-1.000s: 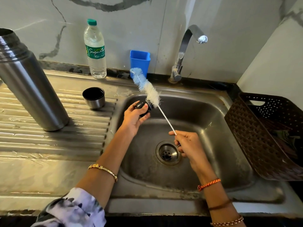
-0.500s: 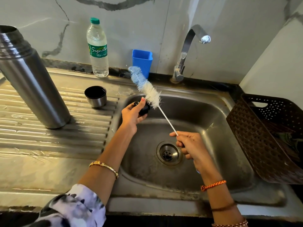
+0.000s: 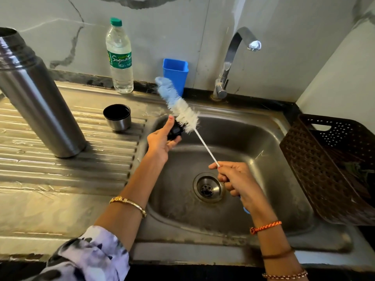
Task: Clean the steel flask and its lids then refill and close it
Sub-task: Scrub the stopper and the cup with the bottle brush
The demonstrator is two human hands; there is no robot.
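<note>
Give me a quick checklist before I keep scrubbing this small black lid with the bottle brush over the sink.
1. Left hand has hold of the black lid: ok, fingers curl round it over the sink.
2. Right hand grips the bottle brush by its handle end: ok.
3. Bristles touch the lid: ok, the white part lies against it.
4. Tap running for rinsing: not ok, no water shows at the spout.
5. Steel flask stands upright and open on the drainboard, cup lid beside it: ok.
6. Lid fully clean: cannot tell, mostly hidden by hand and bristles.
</note>
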